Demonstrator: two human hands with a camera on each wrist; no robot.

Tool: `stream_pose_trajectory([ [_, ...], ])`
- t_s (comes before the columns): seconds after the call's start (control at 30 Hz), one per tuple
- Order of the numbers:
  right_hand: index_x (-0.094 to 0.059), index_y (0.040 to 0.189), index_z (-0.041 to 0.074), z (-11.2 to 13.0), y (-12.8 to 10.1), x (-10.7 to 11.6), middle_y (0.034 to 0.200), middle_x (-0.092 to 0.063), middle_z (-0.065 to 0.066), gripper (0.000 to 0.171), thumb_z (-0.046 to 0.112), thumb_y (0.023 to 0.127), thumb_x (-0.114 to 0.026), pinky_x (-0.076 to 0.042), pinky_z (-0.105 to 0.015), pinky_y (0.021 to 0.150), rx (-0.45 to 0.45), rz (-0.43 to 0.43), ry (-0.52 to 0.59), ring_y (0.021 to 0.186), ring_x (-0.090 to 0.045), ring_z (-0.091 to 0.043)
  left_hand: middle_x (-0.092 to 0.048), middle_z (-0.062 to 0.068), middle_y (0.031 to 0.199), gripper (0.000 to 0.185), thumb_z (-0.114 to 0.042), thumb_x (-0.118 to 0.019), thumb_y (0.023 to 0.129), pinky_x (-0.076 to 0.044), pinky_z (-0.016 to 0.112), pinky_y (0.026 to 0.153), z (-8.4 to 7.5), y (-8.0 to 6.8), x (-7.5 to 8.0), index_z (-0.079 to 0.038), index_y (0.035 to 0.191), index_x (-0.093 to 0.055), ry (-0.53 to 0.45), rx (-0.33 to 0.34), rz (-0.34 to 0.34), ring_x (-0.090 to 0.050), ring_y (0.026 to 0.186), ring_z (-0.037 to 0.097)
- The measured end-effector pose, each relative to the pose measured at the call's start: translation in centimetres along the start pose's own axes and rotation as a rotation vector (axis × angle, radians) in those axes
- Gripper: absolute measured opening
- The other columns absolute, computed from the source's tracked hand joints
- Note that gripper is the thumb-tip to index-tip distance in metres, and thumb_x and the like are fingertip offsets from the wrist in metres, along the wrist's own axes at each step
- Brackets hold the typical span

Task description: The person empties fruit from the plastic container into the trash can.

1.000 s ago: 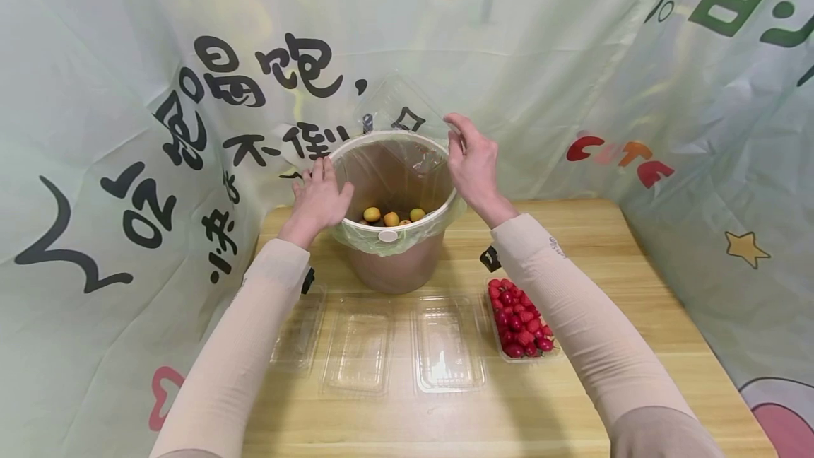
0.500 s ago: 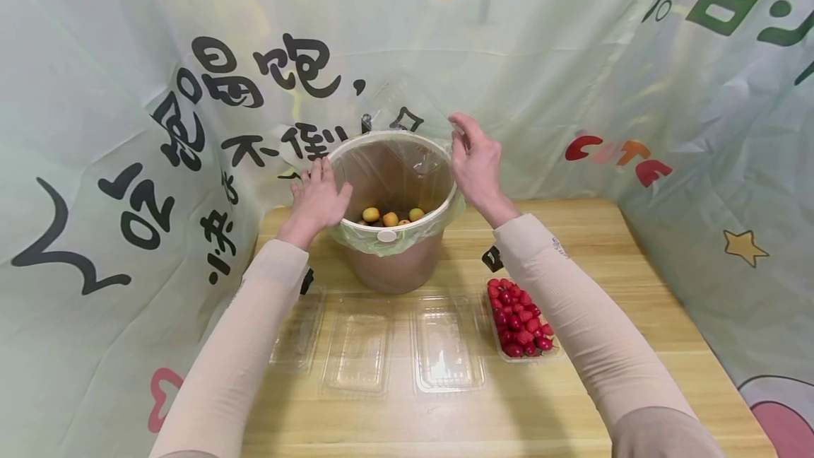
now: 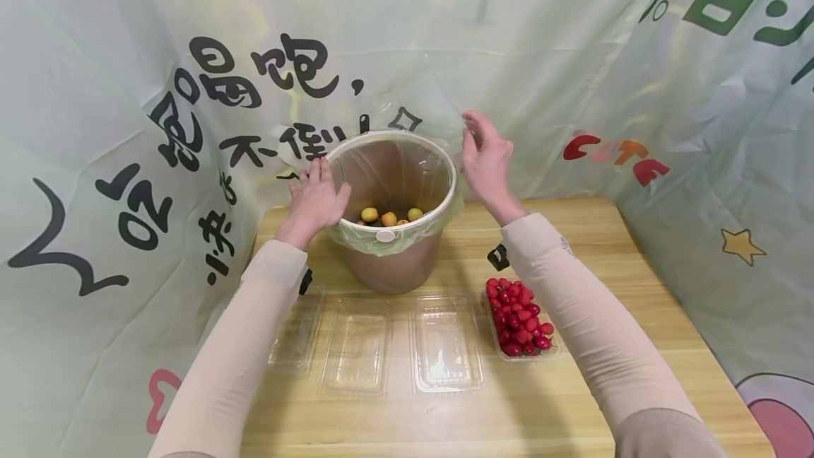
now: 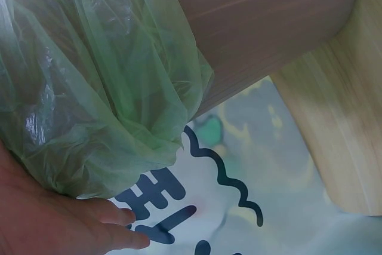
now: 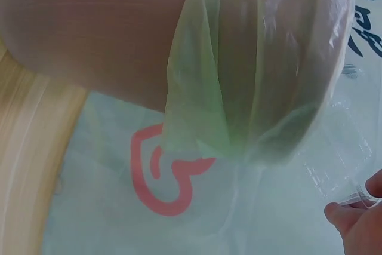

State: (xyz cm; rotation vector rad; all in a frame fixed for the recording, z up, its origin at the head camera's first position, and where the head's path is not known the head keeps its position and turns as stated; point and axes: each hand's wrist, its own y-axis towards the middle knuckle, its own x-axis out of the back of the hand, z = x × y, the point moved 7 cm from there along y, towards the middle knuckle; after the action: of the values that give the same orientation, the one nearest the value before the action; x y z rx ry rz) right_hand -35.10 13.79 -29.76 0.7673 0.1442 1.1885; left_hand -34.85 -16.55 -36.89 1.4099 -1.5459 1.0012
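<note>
A brownish-pink bin (image 3: 393,268) stands on the table, its green plastic liner (image 4: 113,88) folded out over the white rim. Several small yellow-orange fruits (image 3: 388,219) lie inside it. My left hand (image 3: 316,198) rests on the rim's left side, fingers extended; in the left wrist view it lies against the liner. Beyond the rim on the right, my right hand (image 3: 487,161) pinches the edge of a clear plastic container (image 5: 337,147) between thumb and fingers. That container is tilted up behind the bin and looks faint against the cloth.
Clear plastic containers (image 3: 448,345) stand in a row before the bin, the leftmost partly behind the left sleeve. At right, a clear tub (image 3: 509,357) holds red fruits (image 3: 518,316). Printed cloth (image 3: 540,76) walls the wooden table (image 3: 420,430) at the back and sides.
My right hand has moved slightly right, away from the rim, taking the clear container with it. The left hand has stayed on the rim.
</note>
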Motion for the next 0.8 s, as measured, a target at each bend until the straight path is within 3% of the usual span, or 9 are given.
stream_pose_trajectory([
  [0.1, -0.065, 0.133, -0.003, -0.7, 0.2, 0.4, 0.128, -0.072, -0.028, 0.031, -0.002, 0.104, -0.055, -0.052, -0.015, 0.047, -0.041, -0.006, 0.069, 0.062, -0.068, -0.010, 0.007, 0.026, 0.175, 0.083, -0.049, -0.024, 0.109, 0.002, 0.071, 0.128, 0.0, 0.0, 0.0, 0.004, 0.166, 0.004, -0.002, 0.001, 0.003, 0.002, 0.160, 0.056],
  [0.17, -0.065, 0.133, -0.003, -1.1, 0.4, 0.8, 0.129, -0.072, -0.028, 0.031, -0.002, 0.103, -0.055, -0.055, -0.014, 0.055, -0.071, -0.018, 0.075, 0.071, -0.073, -0.015, 0.007, 0.026, 0.175, 0.083, -0.049, -0.024, 0.109, 0.002, 0.071, 0.128, 0.0, -0.1, 0.1, 0.004, 0.166, 0.004, -0.004, 0.000, 0.004, 0.002, 0.160, 0.056],
  [0.27, -0.065, 0.134, -0.002, -1.6, 0.6, 1.5, 0.130, -0.072, -0.026, 0.032, -0.002, 0.103, -0.056, -0.058, -0.017, 0.073, -0.123, -0.040, 0.058, 0.098, -0.077, -0.034, 0.006, 0.025, 0.176, 0.083, -0.049, -0.025, 0.109, 0.001, 0.071, 0.128, 0.0, -0.1, 0.1, 0.004, 0.166, 0.003, -0.006, 0.001, 0.000, 0.002, 0.160, 0.056],
  [0.33, -0.065, 0.135, -0.001, -2.0, 0.7, 2.0, 0.132, -0.071, -0.024, 0.033, -0.001, 0.103, -0.056, -0.059, -0.021, 0.088, -0.157, -0.053, 0.048, 0.115, -0.073, -0.036, 0.006, 0.025, 0.176, 0.083, -0.049, -0.025, 0.109, 0.001, 0.071, 0.128, 0.0, -0.1, 0.1, 0.004, 0.166, 0.002, -0.008, 0.002, -0.001, 0.002, 0.160, 0.056],
  [0.4, -0.065, 0.136, 0.000, -2.4, 0.8, 2.5, 0.133, -0.070, -0.025, 0.034, -0.001, 0.103, -0.057, -0.061, -0.027, 0.093, -0.182, -0.060, 0.053, 0.119, -0.072, -0.036, 0.006, 0.025, 0.176, 0.083, -0.048, -0.025, 0.108, 0.001, 0.071, 0.128, 0.0, -0.1, 0.1, 0.004, 0.166, 0.003, -0.009, 0.003, 0.000, 0.002, 0.160, 0.056],
  [0.5, -0.064, 0.137, 0.000, -3.2, 0.9, 3.3, 0.135, -0.069, -0.025, 0.035, -0.001, 0.103, -0.056, -0.061, -0.024, 0.093, -0.222, -0.078, 0.073, 0.122, -0.072, -0.032, 0.005, 0.025, 0.176, 0.083, -0.048, -0.025, 0.108, 0.001, 0.071, 0.128, 0.0, -0.1, 0.1, 0.004, 0.166, 0.003, -0.008, 0.002, 0.000, 0.002, 0.160, 0.056],
  [0.63, -0.065, 0.138, 0.003, -4.3, 0.6, 4.3, 0.136, -0.069, -0.023, 0.034, 0.002, 0.105, -0.056, -0.055, -0.015, 0.079, -0.283, -0.097, 0.075, 0.116, -0.072, -0.024, 0.005, 0.026, 0.176, 0.083, -0.048, -0.025, 0.108, 0.001, 0.071, 0.128, 0.0, -0.1, 0.2, 0.004, 0.166, 0.003, -0.011, 0.001, -0.001, 0.001, 0.160, 0.056],
  [0.8, -0.065, 0.139, 0.010, -6.0, -0.1, 5.7, 0.138, -0.071, -0.017, 0.034, 0.012, 0.107, -0.057, -0.055, -0.024, 0.094, -0.362, -0.113, 0.008, 0.121, -0.069, -0.020, 0.003, 0.026, 0.176, 0.083, -0.048, -0.025, 0.108, 0.000, 0.072, 0.128, -0.1, -0.1, 0.1, 0.005, 0.166, 0.003, -0.010, 0.001, -0.004, 0.001, 0.160, 0.056],
])
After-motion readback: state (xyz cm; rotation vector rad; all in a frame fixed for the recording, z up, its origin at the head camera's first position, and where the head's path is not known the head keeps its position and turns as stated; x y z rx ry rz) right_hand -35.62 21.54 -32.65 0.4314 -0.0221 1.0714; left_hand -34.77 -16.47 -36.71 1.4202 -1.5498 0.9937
